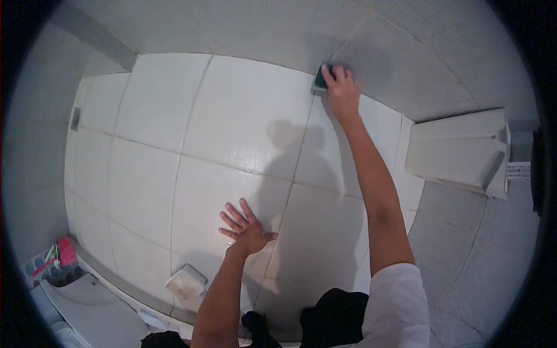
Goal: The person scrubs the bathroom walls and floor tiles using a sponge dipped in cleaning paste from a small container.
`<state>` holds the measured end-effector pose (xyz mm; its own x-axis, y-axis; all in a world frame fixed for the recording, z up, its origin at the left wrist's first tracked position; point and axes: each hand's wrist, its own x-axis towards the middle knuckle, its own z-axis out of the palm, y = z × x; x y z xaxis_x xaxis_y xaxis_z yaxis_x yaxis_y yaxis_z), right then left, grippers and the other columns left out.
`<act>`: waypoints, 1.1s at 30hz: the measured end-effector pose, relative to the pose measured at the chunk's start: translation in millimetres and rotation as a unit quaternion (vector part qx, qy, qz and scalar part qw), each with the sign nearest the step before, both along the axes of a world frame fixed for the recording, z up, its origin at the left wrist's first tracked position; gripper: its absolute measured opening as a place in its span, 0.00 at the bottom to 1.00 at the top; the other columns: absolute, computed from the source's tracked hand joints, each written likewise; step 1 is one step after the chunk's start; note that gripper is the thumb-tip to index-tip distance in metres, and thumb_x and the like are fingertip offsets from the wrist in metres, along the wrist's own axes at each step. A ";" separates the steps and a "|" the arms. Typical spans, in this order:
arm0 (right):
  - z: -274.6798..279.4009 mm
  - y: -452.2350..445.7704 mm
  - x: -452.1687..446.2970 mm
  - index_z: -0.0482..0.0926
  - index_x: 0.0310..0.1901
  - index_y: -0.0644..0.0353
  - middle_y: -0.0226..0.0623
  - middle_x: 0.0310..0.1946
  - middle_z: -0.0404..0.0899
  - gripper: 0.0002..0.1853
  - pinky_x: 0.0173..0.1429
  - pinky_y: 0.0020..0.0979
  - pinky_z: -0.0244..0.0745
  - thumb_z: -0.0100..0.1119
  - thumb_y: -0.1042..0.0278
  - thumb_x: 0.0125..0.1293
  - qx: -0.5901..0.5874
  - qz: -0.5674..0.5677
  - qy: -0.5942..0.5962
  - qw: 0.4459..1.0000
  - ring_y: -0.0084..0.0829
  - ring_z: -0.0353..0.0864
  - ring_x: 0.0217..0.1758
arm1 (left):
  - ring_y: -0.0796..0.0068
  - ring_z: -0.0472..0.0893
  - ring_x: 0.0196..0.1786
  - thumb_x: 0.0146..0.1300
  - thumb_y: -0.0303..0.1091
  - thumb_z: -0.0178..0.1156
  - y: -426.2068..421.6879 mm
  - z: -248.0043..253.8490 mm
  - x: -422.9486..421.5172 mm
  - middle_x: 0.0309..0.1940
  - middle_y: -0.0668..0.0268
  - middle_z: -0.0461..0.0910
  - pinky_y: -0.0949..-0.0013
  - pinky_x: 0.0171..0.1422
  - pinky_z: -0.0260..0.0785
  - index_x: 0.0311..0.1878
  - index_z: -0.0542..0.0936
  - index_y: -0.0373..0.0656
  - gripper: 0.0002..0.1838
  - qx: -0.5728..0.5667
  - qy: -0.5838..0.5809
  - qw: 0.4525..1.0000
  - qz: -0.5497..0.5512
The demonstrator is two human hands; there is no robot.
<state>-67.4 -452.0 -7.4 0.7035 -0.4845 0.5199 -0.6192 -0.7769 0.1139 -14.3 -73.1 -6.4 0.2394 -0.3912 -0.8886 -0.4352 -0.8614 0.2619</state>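
Up in the upper right of the frame, the right hand (343,93) has its fingers closed over a dark green scrubber (320,81), pressed down where the white tiles (232,110) meet the grey wall (261,35). Near the middle of the frame, the left hand (246,233) is open, its fingers spread on the tiles and holding nothing. Below and to its left, well apart from the scrubber, sits a small white dish (187,282) with a brownish inside. A large pale bin (458,152) lies at the right of the frame, and a small metal drain (76,119) is set at the left edge of the tiles. A pink item (67,252), too small to tell, shows in the lower left, just above a pale container (96,307).
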 end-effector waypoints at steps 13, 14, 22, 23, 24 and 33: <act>-21.0 4.2 6.8 0.78 0.51 0.49 0.32 0.40 0.72 0.22 0.33 0.37 0.74 0.55 0.72 0.50 -0.076 -0.021 0.064 0.995 0.37 0.74 0.41 | 0.26 0.04 0.59 0.45 0.59 0.70 -0.3 4.4 -1.5 0.59 0.33 0.02 0.21 0.56 0.14 0.63 0.11 0.40 0.75 0.000 0.006 1.000 -0.003; -18.8 12.5 14.6 0.77 0.51 0.49 0.33 0.40 0.71 0.22 0.35 0.36 0.74 0.55 0.72 0.51 -0.005 -0.041 0.031 0.999 0.37 0.74 0.42 | 0.27 0.04 0.59 0.45 0.59 0.70 0.8 4.1 0.8 0.59 0.33 0.02 0.21 0.56 0.13 0.63 0.11 0.40 0.75 0.000 0.003 1.000 -0.009; 9.3 13.0 84.8 0.76 0.52 0.49 0.33 0.46 0.73 0.21 0.52 0.37 0.72 0.56 0.70 0.53 -0.043 0.083 0.030 0.995 0.38 0.74 0.52 | 0.27 0.04 0.59 0.44 0.59 0.71 2.0 3.7 -1.4 0.59 0.34 0.02 0.20 0.56 0.14 0.64 0.11 0.41 0.76 -0.019 -0.003 1.000 -0.003; -17.9 4.8 58.5 0.76 0.52 0.48 0.32 0.48 0.73 0.21 0.53 0.38 0.71 0.56 0.71 0.53 -0.028 0.085 0.050 0.995 0.38 0.73 0.54 | 0.27 0.04 0.59 0.44 0.59 0.71 1.7 3.9 0.0 0.59 0.34 0.02 0.20 0.56 0.15 0.64 0.12 0.40 0.76 -0.013 -0.006 1.000 -0.004; -43.8 -4.6 24.7 0.77 0.52 0.48 0.33 0.49 0.74 0.21 0.54 0.39 0.70 0.56 0.71 0.53 0.021 0.032 0.035 0.999 0.38 0.72 0.55 | 0.27 0.04 0.59 0.44 0.59 0.71 1.0 2.3 -0.6 0.59 0.34 0.02 0.20 0.56 0.15 0.64 0.12 0.40 0.76 -0.013 -0.003 1.000 0.000; -85.7 59.9 127.3 0.78 0.46 0.64 0.46 0.48 0.77 0.20 0.64 0.45 0.60 0.51 0.82 0.47 0.188 -0.044 -0.238 0.952 0.50 0.71 0.56 | 0.24 0.07 0.60 0.43 0.62 0.69 0.3 2.7 -1.7 0.61 0.33 0.04 0.17 0.54 0.17 0.64 0.13 0.39 0.76 -0.002 -0.008 1.000 -0.008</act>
<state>59.9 -392.1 -93.0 0.3806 -0.7455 0.5471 -0.5952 -0.6503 -0.4721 -16.1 -72.8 -3.7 0.2469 -0.3987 -0.8832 -0.4525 -0.8534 0.2587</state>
